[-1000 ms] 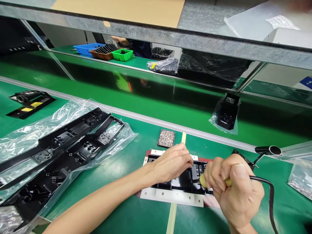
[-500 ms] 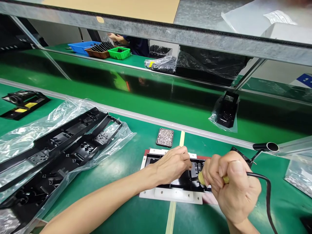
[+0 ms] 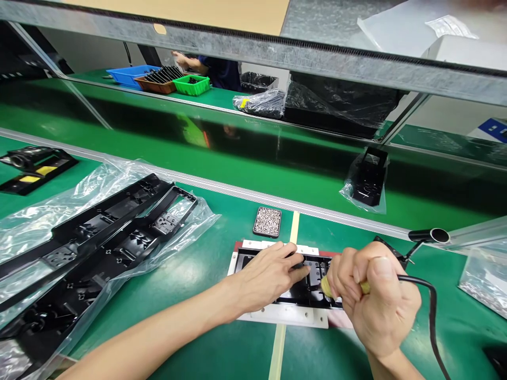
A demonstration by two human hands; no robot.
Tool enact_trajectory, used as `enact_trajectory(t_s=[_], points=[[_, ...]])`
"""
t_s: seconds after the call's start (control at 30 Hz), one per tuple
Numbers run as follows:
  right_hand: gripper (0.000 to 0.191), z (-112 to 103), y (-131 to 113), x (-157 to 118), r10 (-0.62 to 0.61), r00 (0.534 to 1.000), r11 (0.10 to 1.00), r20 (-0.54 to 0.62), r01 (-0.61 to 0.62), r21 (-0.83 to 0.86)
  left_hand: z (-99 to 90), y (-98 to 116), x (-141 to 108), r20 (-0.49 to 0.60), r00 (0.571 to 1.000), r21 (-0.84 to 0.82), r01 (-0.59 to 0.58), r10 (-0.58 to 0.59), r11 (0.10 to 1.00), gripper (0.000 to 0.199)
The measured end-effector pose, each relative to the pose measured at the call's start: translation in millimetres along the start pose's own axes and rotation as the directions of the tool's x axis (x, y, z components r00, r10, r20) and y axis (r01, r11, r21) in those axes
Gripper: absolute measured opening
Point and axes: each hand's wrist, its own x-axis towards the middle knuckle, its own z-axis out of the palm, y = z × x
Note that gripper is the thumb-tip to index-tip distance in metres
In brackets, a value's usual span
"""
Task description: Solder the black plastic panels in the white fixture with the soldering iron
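While the right hand (image 3: 376, 306) is curled into a tight fist around the yellow handle of a corded tool (image 3: 326, 286), the tool points leftward and slightly away from the person, its long axis running roughly across the bench toward the left hand (image 3: 269, 277); its tip is hidden behind the fingers. A black cable (image 3: 430, 311) leaves the fist at its far side and curves down to the right. Just left of it, the left hand lies palm down with fingers loosely extended, pressing on a black plastic part (image 3: 304, 287), not gripping it. That part sits in a white fixture plate (image 3: 277, 315) under both hands, its long axis running left to right. Just beyond the left hand's fingertips lies a small tray of tiny metal pieces (image 3: 268, 222). Far left of the left hand, long black frames (image 3: 95, 237) rest on clear plastic wrap, pointing diagonally away. Beyond the right hand stands a black tool holder (image 3: 430, 236), and farther off a bagged black part (image 3: 366, 179) lies on the conveyor.
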Motion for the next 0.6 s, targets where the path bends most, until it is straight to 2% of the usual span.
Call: enact_trajectory(t_s=[0.13, 0.37, 0.43, 0.5, 0.6], points=[[0.038, 0.1, -0.7, 0.3, -0.003, 1.0, 1.0, 0.008, 0.003, -0.01, 3.3, -0.5, -1.2, 0.001, 1.0, -0.01, 0.024, -0.024, 1.0, 0.041], [0.038, 0.9, -0.4, 1.5, -0.011, 1.0, 1.0, 0.016, 0.011, -0.015, 2.3, 2.0, -1.5, -0.026, 0.999, -0.019, 0.044, -0.045, 0.999, 0.039], [0.039, 1.4, -0.6, 1.7, -0.012, 1.0, 1.0, 0.014, 0.012, -0.018, -2.1, 0.4, -6.5, -0.084, 0.993, -0.041, 0.079, -0.082, 0.996, 0.041], [0.039, 1.6, -1.2, 1.6, -0.009, 1.0, 1.0, 0.012, 0.009, -0.017, -5.8, -3.3, -14.9, -0.186, 0.971, -0.079, 0.136, -0.149, 0.988, 0.043], [0.038, 1.4, -1.9, 1.6, -0.006, 1.0, 1.0, 0.009, 0.006, -0.019, -5.9, -12.2, -30.9, -0.39, 0.879, -0.181, 0.218, -0.273, 0.959, 0.034]])
